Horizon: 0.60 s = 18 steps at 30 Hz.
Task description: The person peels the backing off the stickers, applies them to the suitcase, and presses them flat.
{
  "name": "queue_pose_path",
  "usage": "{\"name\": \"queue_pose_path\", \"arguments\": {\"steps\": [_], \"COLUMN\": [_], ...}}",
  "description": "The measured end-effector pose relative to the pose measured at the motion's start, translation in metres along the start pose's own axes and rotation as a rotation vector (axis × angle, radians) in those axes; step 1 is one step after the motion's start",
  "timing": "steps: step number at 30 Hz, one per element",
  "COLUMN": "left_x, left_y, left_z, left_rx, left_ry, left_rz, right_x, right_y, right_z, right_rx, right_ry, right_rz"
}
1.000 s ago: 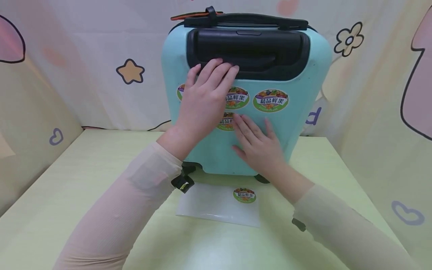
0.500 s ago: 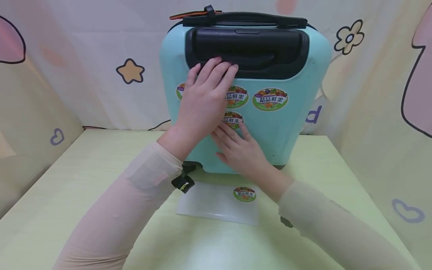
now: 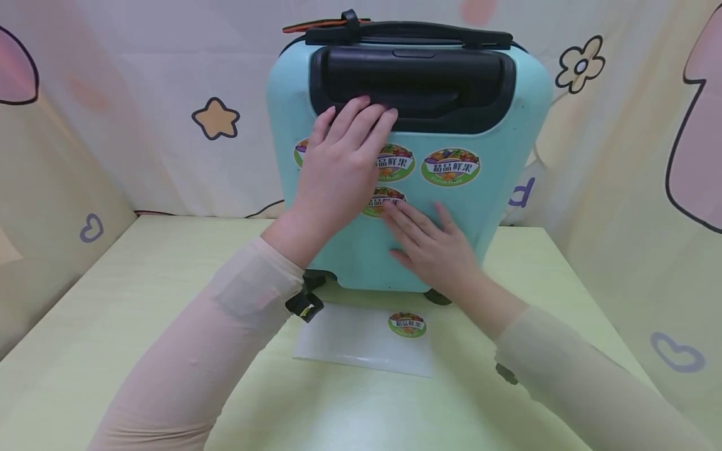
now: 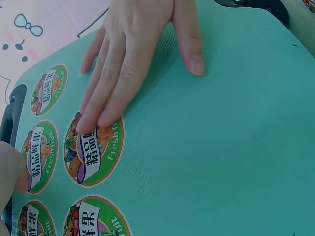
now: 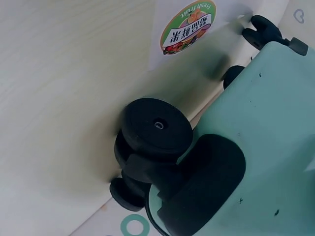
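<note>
A light-blue suitcase [image 3: 502,163] stands upright on the table, with oval fruit stickers on its face. My left hand [image 3: 341,163] rests against it, fingertips on the lower edge of the black handle panel [image 3: 417,78]. The left arm and hand partly cover the stickers on that side. My right hand [image 3: 434,247] lies lower on the face, its straight fingers touching the lower sticker [image 3: 379,203]. In the left wrist view, those fingertips overlap the upper part of that sticker [image 4: 96,157], with another sticker [image 4: 96,221] beside it in the same row.
A white backing sheet [image 3: 350,341] with one sticker [image 3: 407,324] on it lies on the table [image 3: 141,300] before the suitcase. Black caster wheels [image 5: 157,128] sit under the case. A printed curtain [image 3: 141,125] hangs behind and at both sides.
My right hand slid left and down below the lower sticker, then back right and up onto its right part. The left hand stays in place.
</note>
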State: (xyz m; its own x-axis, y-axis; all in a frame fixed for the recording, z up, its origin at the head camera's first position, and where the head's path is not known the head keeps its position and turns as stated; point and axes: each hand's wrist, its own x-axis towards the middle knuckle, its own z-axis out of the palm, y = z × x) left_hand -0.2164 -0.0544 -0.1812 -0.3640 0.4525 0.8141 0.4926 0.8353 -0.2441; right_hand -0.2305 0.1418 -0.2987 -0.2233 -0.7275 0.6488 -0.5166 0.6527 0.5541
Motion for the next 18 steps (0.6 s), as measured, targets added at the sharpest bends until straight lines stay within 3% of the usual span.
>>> {"name": "queue_pose_path", "arguments": {"steps": [12, 16, 18], "left_x": [0.000, 0.000, 0.000], "left_y": [0.001, 0.002, 0.002], "left_z": [0.000, 0.000, 0.000], "left_rx": [-0.014, -0.017, -0.018], "left_ry": [0.019, 0.014, 0.011], "left_rz": [-0.010, -0.010, -0.008], "right_x": [-0.012, -0.019, -0.025], "right_y": [0.001, -0.007, -0.012], "right_z": [-0.007, -0.011, -0.013], "right_rx": [0.010, 0.051, 0.095], "right_ry": [-0.024, -0.060, -0.092], "right_rz": [0.103, 0.143, 0.123]}}
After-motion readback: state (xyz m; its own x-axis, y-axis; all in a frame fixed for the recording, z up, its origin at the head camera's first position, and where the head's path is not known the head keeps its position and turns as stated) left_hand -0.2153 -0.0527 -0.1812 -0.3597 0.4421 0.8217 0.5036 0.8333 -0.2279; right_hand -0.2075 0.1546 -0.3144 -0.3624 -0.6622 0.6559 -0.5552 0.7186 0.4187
